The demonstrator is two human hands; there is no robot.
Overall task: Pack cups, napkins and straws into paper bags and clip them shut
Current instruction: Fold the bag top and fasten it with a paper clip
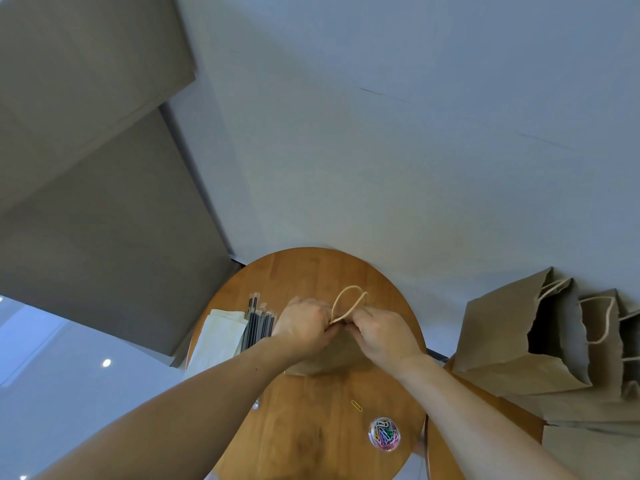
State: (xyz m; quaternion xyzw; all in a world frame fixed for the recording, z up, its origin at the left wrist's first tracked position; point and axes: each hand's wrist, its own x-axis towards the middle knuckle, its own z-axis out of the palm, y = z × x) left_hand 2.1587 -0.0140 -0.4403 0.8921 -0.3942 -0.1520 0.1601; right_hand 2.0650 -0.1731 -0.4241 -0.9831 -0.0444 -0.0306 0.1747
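Likely clipping step: your left hand (304, 323) and right hand (381, 332) both grip paper bag (320, 366) top pinched closed; next, slide paper clip (356, 406) on.

Matt kraft-paper bag (322, 358), glossy wooden table (311, 427)

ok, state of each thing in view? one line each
Brown paper bag on the round wooden table: top pinched together.
Left hand: pinches the bag top.
Right hand: pinches the bag top.
Loose yellow paper clip: lying on the table.
Clear round tub of coloured paper clips: upright.
Black wrapped straws: lying flat.
White paper napkins: stacked flat.
Nearest brown paper bag at right: mouth open.
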